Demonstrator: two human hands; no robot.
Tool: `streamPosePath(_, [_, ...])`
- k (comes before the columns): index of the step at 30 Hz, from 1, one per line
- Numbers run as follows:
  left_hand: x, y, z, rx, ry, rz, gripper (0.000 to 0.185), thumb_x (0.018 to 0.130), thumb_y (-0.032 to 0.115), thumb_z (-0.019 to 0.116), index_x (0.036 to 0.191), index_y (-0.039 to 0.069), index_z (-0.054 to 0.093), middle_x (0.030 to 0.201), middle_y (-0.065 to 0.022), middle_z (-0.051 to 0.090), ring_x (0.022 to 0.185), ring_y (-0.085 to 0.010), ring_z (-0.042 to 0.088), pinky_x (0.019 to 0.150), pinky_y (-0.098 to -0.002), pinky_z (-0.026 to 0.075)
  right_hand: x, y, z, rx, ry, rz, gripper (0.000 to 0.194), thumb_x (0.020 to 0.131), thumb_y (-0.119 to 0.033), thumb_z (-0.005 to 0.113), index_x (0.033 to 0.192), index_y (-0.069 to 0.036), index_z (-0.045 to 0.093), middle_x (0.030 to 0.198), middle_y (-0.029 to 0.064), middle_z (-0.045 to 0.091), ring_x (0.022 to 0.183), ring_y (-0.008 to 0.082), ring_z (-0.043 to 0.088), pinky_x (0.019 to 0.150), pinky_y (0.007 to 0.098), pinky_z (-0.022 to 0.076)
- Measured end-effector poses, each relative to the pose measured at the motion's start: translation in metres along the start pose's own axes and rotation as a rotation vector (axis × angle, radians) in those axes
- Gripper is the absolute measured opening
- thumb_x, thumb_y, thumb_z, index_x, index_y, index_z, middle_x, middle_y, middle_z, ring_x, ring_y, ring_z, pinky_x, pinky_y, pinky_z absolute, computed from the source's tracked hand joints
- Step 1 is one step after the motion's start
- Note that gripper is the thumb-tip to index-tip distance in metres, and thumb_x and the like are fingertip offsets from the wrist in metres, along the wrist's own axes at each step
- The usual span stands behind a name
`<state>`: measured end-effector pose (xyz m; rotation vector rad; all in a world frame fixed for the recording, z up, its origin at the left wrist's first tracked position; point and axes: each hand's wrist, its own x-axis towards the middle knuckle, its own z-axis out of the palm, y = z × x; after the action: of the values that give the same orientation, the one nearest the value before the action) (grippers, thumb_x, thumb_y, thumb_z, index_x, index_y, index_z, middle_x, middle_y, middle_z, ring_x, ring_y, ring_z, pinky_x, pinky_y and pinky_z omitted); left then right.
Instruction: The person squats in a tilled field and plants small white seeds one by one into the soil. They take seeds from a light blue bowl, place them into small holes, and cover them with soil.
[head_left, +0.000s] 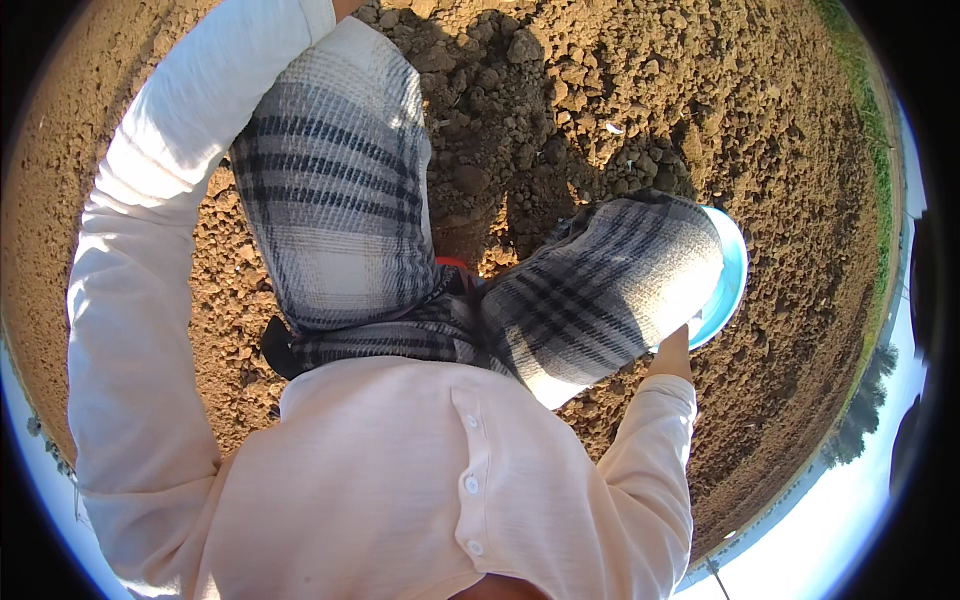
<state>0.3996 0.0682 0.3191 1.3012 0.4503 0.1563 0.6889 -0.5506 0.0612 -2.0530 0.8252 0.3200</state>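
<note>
My left forearm, in a light sleeve (135, 300), reaches forward past my left knee. Only a bit of the wrist shows at the top edge; the left hand is out of view. On the other side, my right hand (677, 343) reaches to a light blue basin (731, 277) beside my right knee. The knee and the plaid cloth over my legs (607, 277) hide its fingers and much of the basin. Something white shows inside the rim near the hand, too small to name. Before me lies loose, cloddy soil (487, 112), partly in shadow.
A small white piece (614, 129) lies on the soil ahead. Something red (452, 262) shows between my legs. Brown tilled ground (787, 247) spreads on both sides, with a green grass strip (874, 150) and a tree (859, 420) far right.
</note>
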Motion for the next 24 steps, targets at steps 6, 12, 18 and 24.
streamPosePath(6, [-0.011,0.003,0.002,0.040,-0.046,0.061,0.032,0.092,0.015,0.050,0.116,-0.006,0.054,0.102,-0.0142,0.065,0.084,-0.0211,0.066,0.073,-0.0327,0.055,-0.012,-0.014,-0.012,0.156,0.015,0.041,0.029,0.094,-0.030,0.054,0.076,-0.008,0.049,0.064,0.0042,0.044,0.052,0.0182,0.043,0.048,0.0345,0.0400])
streamPosePath(12, [-0.039,0.018,0.006,0.197,-0.108,0.198,0.035,0.093,0.015,0.051,0.120,-0.007,0.052,0.108,-0.0162,0.064,0.087,-0.0228,0.065,0.075,-0.0339,0.055,-0.025,-0.014,-0.033,0.415,0.019,0.077,0.034,0.095,-0.030,0.053,0.070,-0.008,0.046,0.059,0.0029,0.040,0.046,0.0166,0.039,0.044,0.0339,0.0397])
streamPosePath(18, [-0.011,0.041,0.049,-0.103,-0.460,0.230,0.034,0.094,0.014,0.045,0.120,-0.008,0.052,0.110,-0.0203,0.063,0.097,-0.0267,0.063,0.081,-0.0376,0.054,-0.136,-0.143,-0.021,0.846,-0.305,-0.131,0.044,0.093,-0.029,0.056,0.059,-0.015,0.032,0.051,-0.0034,0.034,0.041,0.0111,0.027,0.037,0.0255,0.0240])
streamPosePath(24, [0.039,0.000,0.162,-0.491,-0.112,-0.067,0.056,0.092,0.041,0.054,0.125,-0.004,0.048,0.125,-0.0214,0.051,0.118,-0.0305,0.051,0.100,-0.0433,0.044,-0.317,-0.272,0.043,1.098,-0.631,-0.425,0.020,0.089,-0.023,0.064,0.076,-0.012,0.052,0.057,-0.0032,0.047,0.044,0.0081,0.041,0.039,0.0236,0.0408])
